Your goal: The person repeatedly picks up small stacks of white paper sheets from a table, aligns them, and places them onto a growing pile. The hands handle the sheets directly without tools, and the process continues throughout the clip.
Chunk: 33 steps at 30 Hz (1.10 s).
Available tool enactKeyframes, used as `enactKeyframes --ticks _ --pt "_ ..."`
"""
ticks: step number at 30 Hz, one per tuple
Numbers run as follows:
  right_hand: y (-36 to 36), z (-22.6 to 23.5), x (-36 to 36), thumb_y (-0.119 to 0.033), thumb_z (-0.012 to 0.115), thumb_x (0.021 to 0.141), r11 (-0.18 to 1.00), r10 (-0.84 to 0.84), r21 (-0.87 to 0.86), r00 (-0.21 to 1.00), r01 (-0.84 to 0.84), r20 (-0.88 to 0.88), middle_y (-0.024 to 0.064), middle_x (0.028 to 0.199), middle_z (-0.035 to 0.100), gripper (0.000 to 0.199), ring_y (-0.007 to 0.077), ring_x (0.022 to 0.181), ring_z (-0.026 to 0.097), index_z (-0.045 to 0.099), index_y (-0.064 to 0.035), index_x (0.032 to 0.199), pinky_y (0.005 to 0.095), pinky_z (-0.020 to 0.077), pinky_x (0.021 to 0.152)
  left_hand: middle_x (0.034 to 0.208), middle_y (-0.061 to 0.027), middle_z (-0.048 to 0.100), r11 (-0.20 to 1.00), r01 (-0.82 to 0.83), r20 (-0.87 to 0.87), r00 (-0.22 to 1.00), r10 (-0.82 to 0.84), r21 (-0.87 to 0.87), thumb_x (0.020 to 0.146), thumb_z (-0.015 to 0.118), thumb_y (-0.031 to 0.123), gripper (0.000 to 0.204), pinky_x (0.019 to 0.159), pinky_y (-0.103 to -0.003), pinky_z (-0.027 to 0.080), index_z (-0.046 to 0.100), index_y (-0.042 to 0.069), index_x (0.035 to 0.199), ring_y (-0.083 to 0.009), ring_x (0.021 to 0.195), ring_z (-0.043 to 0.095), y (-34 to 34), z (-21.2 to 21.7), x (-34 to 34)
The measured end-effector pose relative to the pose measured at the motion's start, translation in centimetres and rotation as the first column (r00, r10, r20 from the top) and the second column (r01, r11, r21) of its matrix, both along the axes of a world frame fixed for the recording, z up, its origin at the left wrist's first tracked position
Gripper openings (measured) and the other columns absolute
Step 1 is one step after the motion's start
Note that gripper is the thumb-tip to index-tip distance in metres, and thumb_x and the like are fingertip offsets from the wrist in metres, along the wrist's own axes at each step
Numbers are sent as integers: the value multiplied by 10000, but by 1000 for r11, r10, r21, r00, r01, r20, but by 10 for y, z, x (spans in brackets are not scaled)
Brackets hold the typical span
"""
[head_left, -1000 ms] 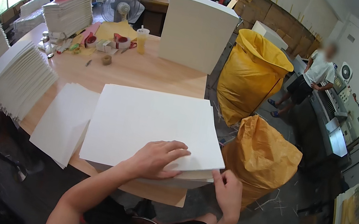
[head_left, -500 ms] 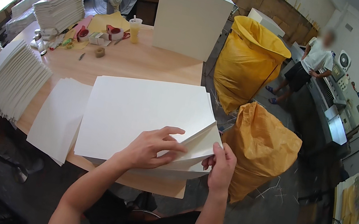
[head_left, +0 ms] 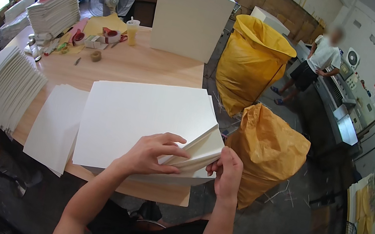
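In front of me on the table lies a thick stack of large white paper sheets (head_left: 143,114). Several sheets at its near right corner are bent up and fanned apart. My right hand (head_left: 228,172) pinches the edge of these raised sheets (head_left: 206,150) between thumb and fingers. Over the near edge, my left hand (head_left: 148,155) rests with its fingers spread, its fingertips beside the bent sheets. A thinner pile of white sheets (head_left: 57,119) lies just left of the stack.
Folded paper stacks (head_left: 14,91) line the table's left side. A tall white stack (head_left: 191,22) stands at the back, near a drink cup (head_left: 132,32) and tape rolls (head_left: 111,36). Two yellow sacks (head_left: 250,73) stand right of the table. A person (head_left: 324,61) stands by a machine.
More sheets at the corner now stand raised and fanned apart. My right hand has shifted slightly with the pinched edge; my left fingers stay spread beside it. The whole view has shifted a little.
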State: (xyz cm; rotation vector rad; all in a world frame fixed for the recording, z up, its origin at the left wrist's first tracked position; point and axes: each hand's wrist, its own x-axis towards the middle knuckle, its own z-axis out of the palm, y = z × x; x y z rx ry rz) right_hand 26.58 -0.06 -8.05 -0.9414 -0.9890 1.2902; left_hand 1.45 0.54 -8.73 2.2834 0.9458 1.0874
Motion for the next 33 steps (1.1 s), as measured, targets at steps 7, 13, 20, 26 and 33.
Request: enactKeyframes --ticks 7,13,20,26,33 --pt "6 -2 -3 -250 610 1093 1000 14 3 1000 -14 24 -2 618 534 382 129 535 582 510 -121 747 258 427 486 1491 -129 622 995 -46 -26 999 48 85 937 772 183 306 892 -417 614 766 237 1239 -315 1117 731 1 -7 0" --pt "7 5 -6 -250 610 1103 998 43 -40 994 -47 -101 17 619 564 394 148 575 629 533 -103 745 278 459 510 1420 -91 654 993 -31 -59 997 38 117 811 920 339 408 871 -403 626 768 217 1169 -284 1082 737 -3 -2 2" --pt "2 -7 -1 -335 606 1122 998 47 54 989 -40 -143 26 657 566 434 129 584 598 516 -102 767 264 454 517 1367 -79 688 998 14 67 998 -18 65 762 960 287 450 909 -400 623 791 221 1175 -280 1124 726 3 -4 1" --pt "0 -15 -6 -355 624 1117 993 -4 120 992 19 -123 9 651 534 449 105 567 560 506 -100 767 249 433 517 1383 -93 683 998 14 40 999 -17 61 819 921 261 477 917 -406 617 779 245 1273 -288 1149 719 2 -4 0" --pt "3 0 -8 -239 603 1092 999 -31 -3 999 32 42 0 599 526 389 132 540 598 500 -115 737 254 435 488 1467 -140 637 998 -48 -16 999 48 29 899 813 111 363 921 -412 616 782 194 1251 -303 1109 748 -3 -1 2"
